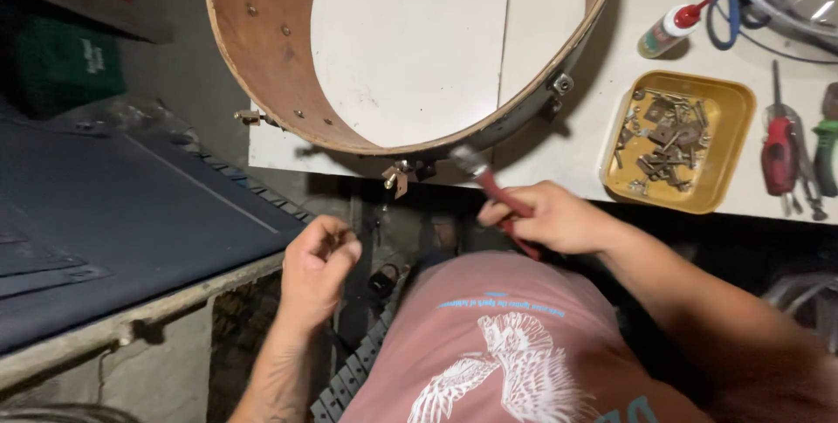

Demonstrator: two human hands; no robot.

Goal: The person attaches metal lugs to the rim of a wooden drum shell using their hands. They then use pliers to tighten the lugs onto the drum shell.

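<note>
A round wooden drum shell (262,65) lies on a white table (559,148), overhanging its near edge. My right hand (546,218) grips a red-handled tool (489,187) whose metal tip points at a brass lug fitting (399,174) on the shell's near side. My left hand (319,270) hovers below the table edge with its fingers curled together; whether it pinches something small is unclear. Another lug (249,116) sticks out on the shell's left side.
A yellow tray (738,117) of several screws and metal brackets sits right of the shell. Behind it stand a glue bottle (668,28) and blue scissors (724,13). Red and green handled tools (790,157) lie at the far right. A dark padded surface (122,213) is at the left.
</note>
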